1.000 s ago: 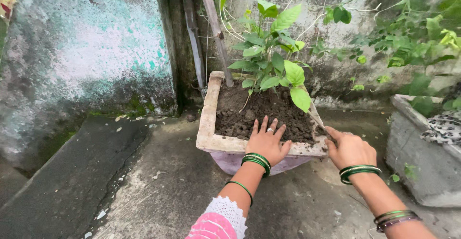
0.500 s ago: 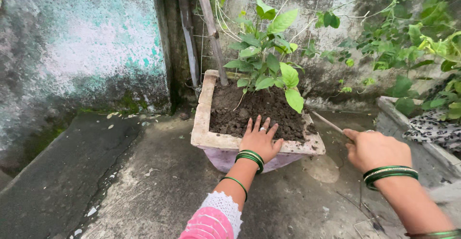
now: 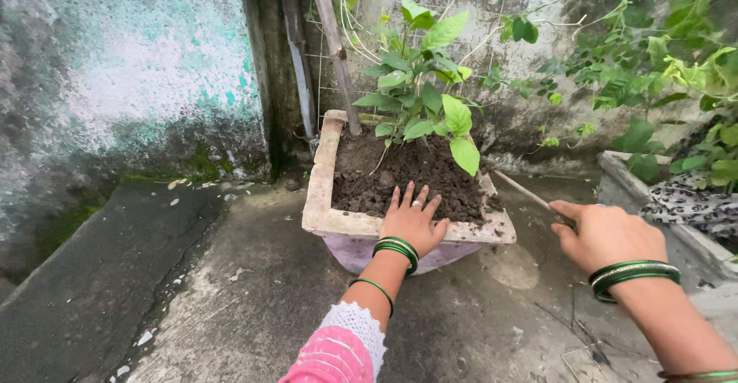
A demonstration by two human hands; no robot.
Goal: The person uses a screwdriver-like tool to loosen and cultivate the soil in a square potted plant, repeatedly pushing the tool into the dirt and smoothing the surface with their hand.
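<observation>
A square stone planter (image 3: 318, 191) full of dark soil (image 3: 400, 171) holds a leafy green plant (image 3: 423, 94). My left hand (image 3: 413, 221) lies flat on the soil at the planter's front rim, fingers spread, a ring on one finger and green bangles on the wrist. My right hand (image 3: 607, 235), also in green bangles, is to the right of the planter and closed on a thin stick (image 3: 523, 190) that points up and left toward the planter's right side.
A bamboo pole (image 3: 332, 44) leans on the stained wall behind the planter. A second concrete planter (image 3: 623, 179) with a spotted cloth (image 3: 688, 206) stands at right under vines (image 3: 661, 52). The concrete floor (image 3: 254, 298) slopes down at left.
My right hand has pulled away to the right from the planter's front right corner, taking the stick with it. My left hand has stayed flat on the soil.
</observation>
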